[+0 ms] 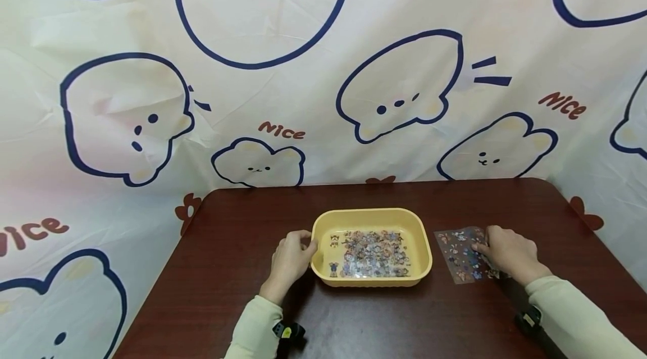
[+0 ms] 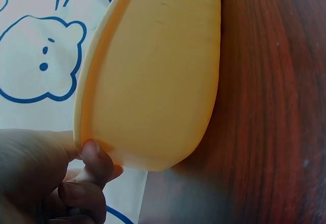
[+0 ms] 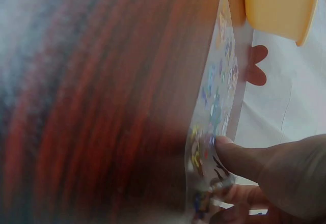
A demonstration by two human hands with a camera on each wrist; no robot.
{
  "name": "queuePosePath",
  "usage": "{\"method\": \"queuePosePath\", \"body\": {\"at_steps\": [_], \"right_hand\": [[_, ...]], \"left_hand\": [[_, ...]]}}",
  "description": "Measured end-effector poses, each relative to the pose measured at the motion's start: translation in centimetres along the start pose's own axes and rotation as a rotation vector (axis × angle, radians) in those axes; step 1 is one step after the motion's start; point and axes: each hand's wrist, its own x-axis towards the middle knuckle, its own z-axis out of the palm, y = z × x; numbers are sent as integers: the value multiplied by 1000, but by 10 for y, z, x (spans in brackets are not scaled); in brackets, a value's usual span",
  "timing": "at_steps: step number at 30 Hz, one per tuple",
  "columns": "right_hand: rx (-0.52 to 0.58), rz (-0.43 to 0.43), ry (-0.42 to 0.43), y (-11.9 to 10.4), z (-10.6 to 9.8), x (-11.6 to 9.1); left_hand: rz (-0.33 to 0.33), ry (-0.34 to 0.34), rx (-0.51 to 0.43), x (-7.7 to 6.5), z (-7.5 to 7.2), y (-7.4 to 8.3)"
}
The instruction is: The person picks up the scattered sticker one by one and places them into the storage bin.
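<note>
A yellow plastic tray (image 1: 371,281) stands on the table, and a clear sticker sheet with small cartoon figures (image 1: 376,255) lies inside it. My left hand (image 1: 292,260) grips the tray's left rim; in the left wrist view, thumb and fingers pinch the edge of the yellow wall (image 2: 153,71). To the right of the tray, my right hand (image 1: 513,252) pinches the right side of another clear sticker sheet (image 1: 457,255). From the right wrist view, the thumb (image 3: 239,155) presses on the sheet's face while fingers curl behind its edge.
The dark brown wooden table (image 1: 242,218) reaches back to a white cloth backdrop (image 1: 313,95) printed with blue-outlined bears. Dark wrist-worn devices sit on both wrists, such as the left wrist's camera (image 1: 289,331).
</note>
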Motion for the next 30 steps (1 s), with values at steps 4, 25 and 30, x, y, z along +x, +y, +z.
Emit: {"method": "queuePosePath", "body": {"at_steps": [4,25,30], "right_hand": [[1,-33,36,2,2,-2],[117,-14,20,23,-8,9],[168,-23,30,32,-5,7]], "left_hand": [[-5,-5,-6,0,0,1],[4,16,6,-2,0,0],[6,17,3,-1,0,0]]}}
